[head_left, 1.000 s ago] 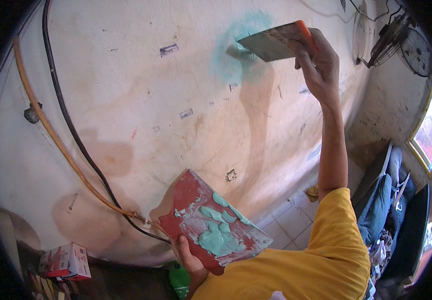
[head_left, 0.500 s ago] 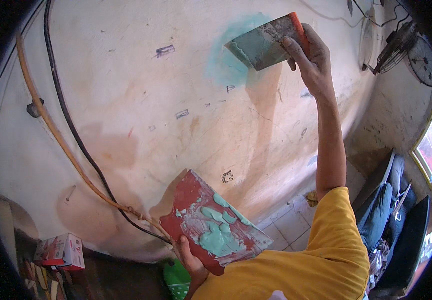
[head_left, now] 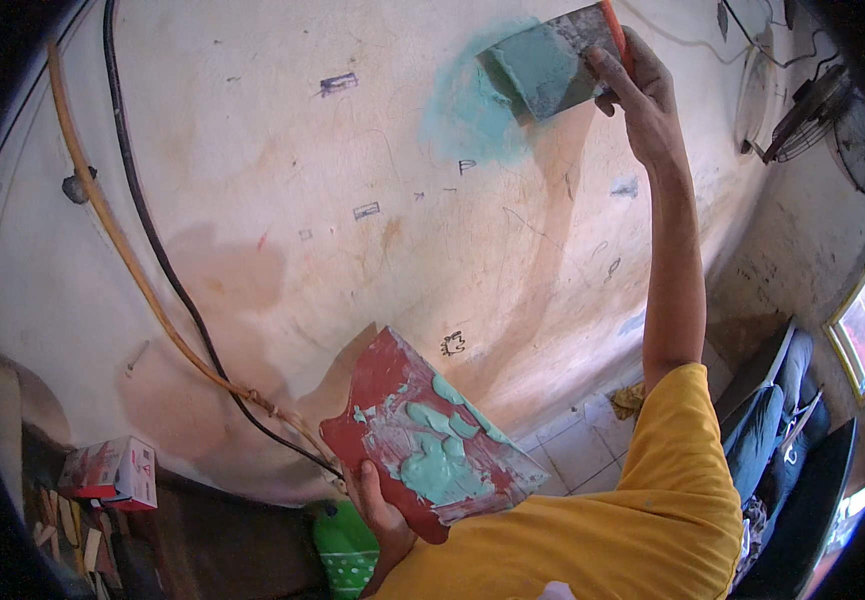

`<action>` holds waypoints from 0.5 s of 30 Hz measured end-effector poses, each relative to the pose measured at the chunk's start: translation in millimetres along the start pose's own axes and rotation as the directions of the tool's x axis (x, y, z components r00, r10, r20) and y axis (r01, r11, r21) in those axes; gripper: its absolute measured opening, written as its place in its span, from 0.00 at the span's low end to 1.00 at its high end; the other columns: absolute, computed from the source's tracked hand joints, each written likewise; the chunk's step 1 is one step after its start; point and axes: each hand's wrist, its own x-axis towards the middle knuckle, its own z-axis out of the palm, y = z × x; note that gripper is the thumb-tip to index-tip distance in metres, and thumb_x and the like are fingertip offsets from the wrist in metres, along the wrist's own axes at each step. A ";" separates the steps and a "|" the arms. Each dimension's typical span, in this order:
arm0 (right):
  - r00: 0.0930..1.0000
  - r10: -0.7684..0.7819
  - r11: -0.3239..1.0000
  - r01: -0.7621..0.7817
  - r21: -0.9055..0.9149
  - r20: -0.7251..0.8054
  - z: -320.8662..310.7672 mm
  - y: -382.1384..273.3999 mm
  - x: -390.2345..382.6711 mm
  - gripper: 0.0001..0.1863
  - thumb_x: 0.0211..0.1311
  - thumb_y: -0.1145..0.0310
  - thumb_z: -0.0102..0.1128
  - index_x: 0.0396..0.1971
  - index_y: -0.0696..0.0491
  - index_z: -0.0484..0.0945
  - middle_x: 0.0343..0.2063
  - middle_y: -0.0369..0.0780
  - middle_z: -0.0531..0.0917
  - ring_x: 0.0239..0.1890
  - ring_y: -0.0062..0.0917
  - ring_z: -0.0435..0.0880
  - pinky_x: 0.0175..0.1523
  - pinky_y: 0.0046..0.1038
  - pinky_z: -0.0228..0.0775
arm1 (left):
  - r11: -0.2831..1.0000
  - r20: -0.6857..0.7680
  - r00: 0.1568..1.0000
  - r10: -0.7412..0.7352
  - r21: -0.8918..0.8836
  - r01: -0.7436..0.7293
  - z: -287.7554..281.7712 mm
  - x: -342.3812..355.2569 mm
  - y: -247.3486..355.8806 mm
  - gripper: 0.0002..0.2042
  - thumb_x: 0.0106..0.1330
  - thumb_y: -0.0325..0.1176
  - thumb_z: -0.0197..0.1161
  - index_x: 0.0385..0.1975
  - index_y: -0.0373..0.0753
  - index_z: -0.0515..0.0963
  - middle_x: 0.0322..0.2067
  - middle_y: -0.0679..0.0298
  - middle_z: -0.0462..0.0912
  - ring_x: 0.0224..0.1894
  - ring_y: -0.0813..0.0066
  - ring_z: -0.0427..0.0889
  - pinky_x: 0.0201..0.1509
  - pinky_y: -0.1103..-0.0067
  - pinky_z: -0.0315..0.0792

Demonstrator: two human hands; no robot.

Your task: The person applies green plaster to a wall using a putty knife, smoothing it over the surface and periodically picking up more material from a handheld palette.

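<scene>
My right hand (head_left: 642, 100) grips a wide putty knife (head_left: 552, 65) by its orange edge, fingers wrapped behind the blade. Its grey blade is smeared with turquoise putty and lies at or very close to the wall (head_left: 282, 140), over a turquoise patch (head_left: 457, 115). Whether the whole blade edge touches the wall, I cannot tell. Lower down, my left hand (head_left: 382, 510) is closed on the edge of a dark red board (head_left: 377, 385), thumb on top. Thick dollops of turquoise putty (head_left: 442, 465) sit on the board, which is tilted in front of my body.
A black cable (head_left: 152, 240) and an orange-brown hose (head_left: 117, 235) hang along the wall at left. Below them stands a red-and-white box (head_left: 112, 470) beside wood pieces. A fan (head_left: 857, 140), a window (head_left: 864, 320) and dark clothes (head_left: 777, 420) are at right.
My right hand and the putty knife have moved up and slightly right, and more turquoise shows on the blade. The view has shifted a little. My left hand still holds the board.
</scene>
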 end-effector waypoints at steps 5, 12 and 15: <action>0.994 0.007 0.999 -0.003 -0.042 0.106 -4.0 9.8 -4.7 0.17 0.63 0.59 0.57 0.44 0.55 0.74 0.26 0.29 0.75 0.24 0.09 0.66 0.24 0.15 0.56 | 0.973 0.077 0.984 0.159 0.156 -0.169 -0.5 0.6 -8.8 0.22 0.66 0.39 0.49 0.55 0.30 0.64 0.54 0.56 0.67 0.54 0.66 0.67 0.60 0.73 0.59; 0.970 -0.124 0.969 0.164 -0.185 0.210 -5.4 9.4 16.1 0.15 0.63 0.60 0.56 0.43 0.55 0.74 0.26 0.29 0.75 0.24 0.10 0.66 0.25 0.15 0.57 | 0.999 -0.046 0.999 0.007 0.053 -0.005 23.0 -10.7 12.0 0.22 0.65 0.37 0.50 0.56 0.33 0.63 0.53 0.58 0.68 0.53 0.66 0.68 0.58 0.73 0.62; 0.964 0.002 0.997 0.018 -0.071 0.265 -13.1 -0.9 34.7 0.17 0.60 0.62 0.60 0.45 0.55 0.73 0.26 0.29 0.77 0.23 0.08 0.69 0.24 0.13 0.59 | 1.000 -0.086 0.996 -0.024 -0.021 0.023 25.0 -11.4 10.3 0.23 0.65 0.37 0.51 0.58 0.34 0.61 0.53 0.58 0.68 0.53 0.67 0.68 0.58 0.73 0.62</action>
